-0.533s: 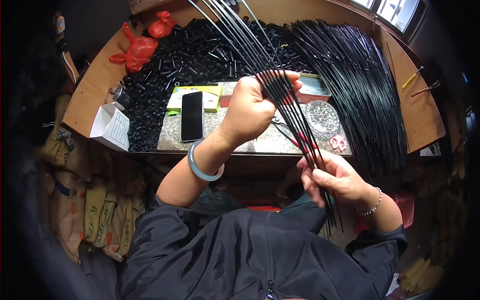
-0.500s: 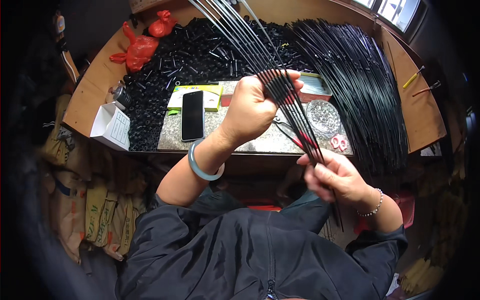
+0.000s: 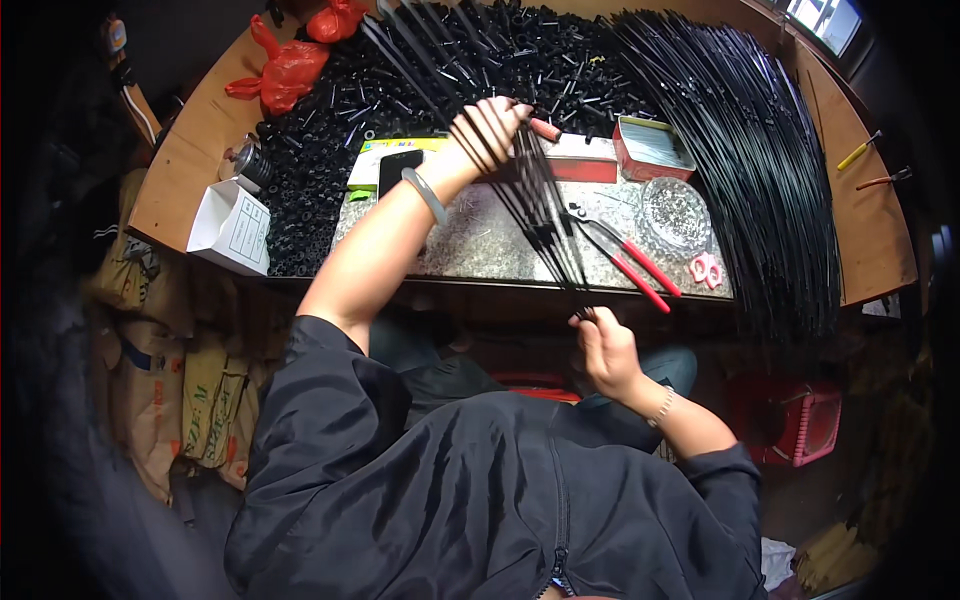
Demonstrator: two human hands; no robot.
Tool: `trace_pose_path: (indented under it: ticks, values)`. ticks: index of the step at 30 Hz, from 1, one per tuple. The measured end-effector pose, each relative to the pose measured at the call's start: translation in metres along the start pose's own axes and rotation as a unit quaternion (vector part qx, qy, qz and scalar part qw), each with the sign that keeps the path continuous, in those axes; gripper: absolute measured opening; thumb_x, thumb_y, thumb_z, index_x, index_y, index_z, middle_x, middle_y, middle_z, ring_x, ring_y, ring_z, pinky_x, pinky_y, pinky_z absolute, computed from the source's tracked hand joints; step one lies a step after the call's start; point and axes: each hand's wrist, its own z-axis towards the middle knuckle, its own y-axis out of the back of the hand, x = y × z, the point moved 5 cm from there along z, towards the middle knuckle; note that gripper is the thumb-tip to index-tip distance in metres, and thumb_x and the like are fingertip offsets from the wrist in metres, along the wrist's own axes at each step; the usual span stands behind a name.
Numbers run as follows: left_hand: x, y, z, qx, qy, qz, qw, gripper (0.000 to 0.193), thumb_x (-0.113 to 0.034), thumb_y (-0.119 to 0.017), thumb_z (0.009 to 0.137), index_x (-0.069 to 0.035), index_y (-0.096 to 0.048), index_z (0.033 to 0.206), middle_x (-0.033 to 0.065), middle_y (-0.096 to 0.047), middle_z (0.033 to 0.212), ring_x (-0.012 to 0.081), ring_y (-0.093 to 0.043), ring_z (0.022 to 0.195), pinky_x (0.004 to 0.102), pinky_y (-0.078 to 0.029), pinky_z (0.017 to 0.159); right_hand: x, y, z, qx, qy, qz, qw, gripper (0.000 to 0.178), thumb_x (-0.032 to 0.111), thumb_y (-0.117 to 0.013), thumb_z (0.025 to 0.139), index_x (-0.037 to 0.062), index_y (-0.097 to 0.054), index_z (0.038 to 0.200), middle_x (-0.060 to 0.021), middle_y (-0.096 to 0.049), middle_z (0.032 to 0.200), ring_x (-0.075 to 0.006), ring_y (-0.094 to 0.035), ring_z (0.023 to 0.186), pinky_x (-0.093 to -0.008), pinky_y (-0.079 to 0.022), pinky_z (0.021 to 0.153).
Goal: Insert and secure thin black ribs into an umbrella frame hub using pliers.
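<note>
Rods (image 3: 543,238), thin, black, held loosely fanned above a mottled slab (image 3: 462,248), slanting from 11 o'clock down to 5 o'clock; outlines partly blurred. Left hand (image 3: 488,135) curls round them along the upper stretch, several crossing in front of its fingers. Right hand (image 3: 607,350) is closed at their lower ends, just off the slab's near edge; exact finger placement blurred. Hands well apart from each other, joined only by the rods. Grey bangle (image 3: 425,196) on left wrist, pale bracelet (image 3: 661,405) on right. Taking the rods as centre: red-handled pliers (image 3: 648,272) lie near, toward 4 o'clock; clear round dish (image 3: 675,216) at 3 o'clock, containing small bits too fine to tell; pink-and-white piece (image 3: 706,270) just below that dish. Red-sided tin (image 3: 655,150) at 2 o'clock. Dark phone (image 3: 398,172) at 10 o'clock, partly behind the left forearm, with a yellow-green box (image 3: 366,165) beside it. Farther out, white carton (image 3: 228,230) stands at 9 o'clock, ribbed metal cylinder (image 3: 250,165) just above it. Heap of small black parts (image 3: 330,145) spreads from 9 round past 12 o'clock; red bag (image 3: 292,76) rests at its edge, toward 10. Large sheaf of black rods (image 3: 755,160) fills 2 to 3 o'clock, inside the wooden side wall (image 3: 880,245). Below bench level: pinkish-red crate (image 3: 815,425) at 4 o'clock, tan sacks (image 3: 150,410) at 8.
</note>
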Motion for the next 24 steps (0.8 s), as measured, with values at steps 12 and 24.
trace_pose_path:
  ticks: [12, 24]
  values:
    - [-0.114, 0.023, -0.104, 0.109, -0.169, -0.328, 0.923, 0.011, -0.020, -0.063, 0.080, -0.013, -0.058, 0.086, 0.0068, -0.045, 0.131, 0.0375, -0.022, 0.133, 0.0619, -0.012, 0.103, -0.041, -0.026, 0.005, 0.109, 0.022, -0.248, 0.963, 0.034, 0.019, -0.055, 0.086, 0.0013, -0.050, 0.115, -0.0212, -0.056, 0.105, -0.0330, -0.057, 0.094, -0.0401, -0.048, 0.079]
    - [-0.121, 0.001, -0.132, 0.096, -0.209, -0.118, 0.966, 0.066, -0.024, -0.063, 0.073, -0.045, -0.038, 0.130, 0.0182, -0.034, 0.137, 0.0426, -0.026, 0.130, 0.0590, -0.018, 0.105, -0.063, 0.155, 0.227, 0.006, -0.041, -0.434, 0.900, 0.021, 0.016, -0.066, 0.076, 0.0008, -0.067, 0.091, -0.0178, -0.066, 0.086, -0.0268, -0.066, 0.079, -0.0327, -0.051, 0.072]
